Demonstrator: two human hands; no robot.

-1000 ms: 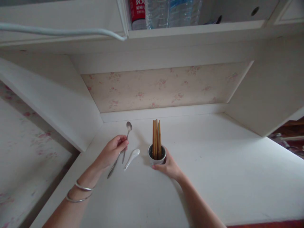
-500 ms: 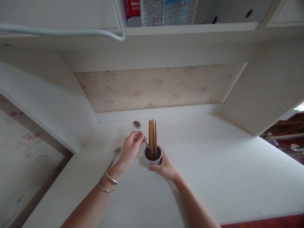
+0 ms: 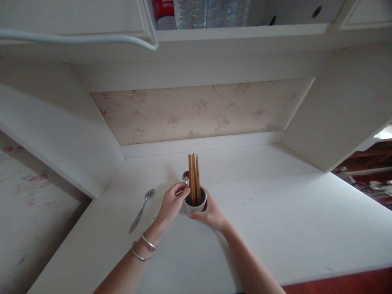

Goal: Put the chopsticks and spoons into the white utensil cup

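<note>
My left hand (image 3: 173,200) pinches a metal spoon (image 3: 185,176) at the left side of a small light-coloured cup (image 3: 196,208). The spoon's bowl points up beside the chopsticks; its lower part is hidden by my fingers and the cup. Several wooden chopsticks (image 3: 194,179) stand upright in the cup. Wrapped round the cup's right side, my right hand (image 3: 212,212) holds it on the white tabletop (image 3: 269,212). A second metal spoon (image 3: 141,211) lies on the tabletop to the left of my left hand.
A small pale object (image 3: 154,216), partly covered by my left wrist, lies on the tabletop. Above is a shelf (image 3: 245,32) with plastic bottles (image 3: 191,14) and a red-labelled container (image 3: 164,12). A white cable (image 3: 76,38) hangs at upper left. Side panels (image 3: 330,102) flank the tabletop.
The spoon in my left hand has gone down into the cup, its bowl now close against the chopsticks. My right hand still holds the cup. The spoon on the table is more fully visible.
</note>
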